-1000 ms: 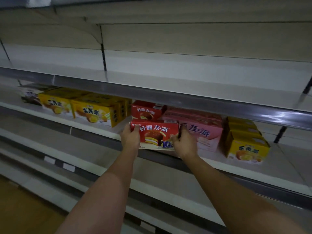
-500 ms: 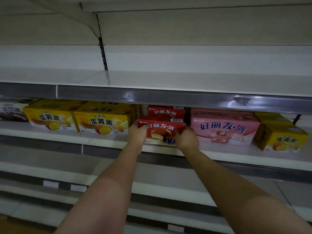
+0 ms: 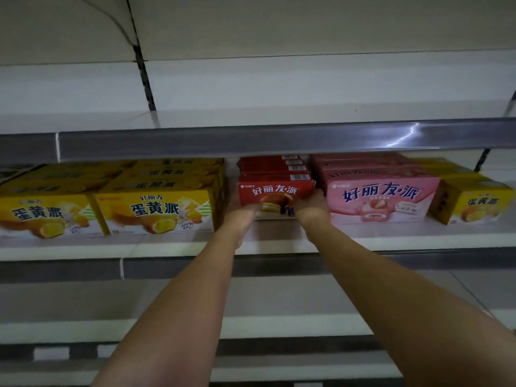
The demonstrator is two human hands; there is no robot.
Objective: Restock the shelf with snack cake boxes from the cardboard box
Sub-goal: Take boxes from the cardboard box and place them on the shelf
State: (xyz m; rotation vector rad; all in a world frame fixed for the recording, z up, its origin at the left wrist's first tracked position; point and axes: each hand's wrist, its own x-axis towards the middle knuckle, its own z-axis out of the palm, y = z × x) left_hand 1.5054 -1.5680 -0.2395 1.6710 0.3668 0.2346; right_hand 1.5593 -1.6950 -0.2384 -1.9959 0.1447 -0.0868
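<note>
Red box (image 3: pixel 275 198) on shelf (image 3: pixel 178 248), front of row | both my hands grasp it: left hand (image 3: pixel 242 212), right hand (image 3: pixel 310 208) | carton unseen, remainder unknown

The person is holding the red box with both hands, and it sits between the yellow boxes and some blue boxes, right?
Almost. In the head view both hands, left hand and right hand, do hold the red box, and yellow boxes are on its left, but the boxes on its right are pink boxes, not blue.
</note>
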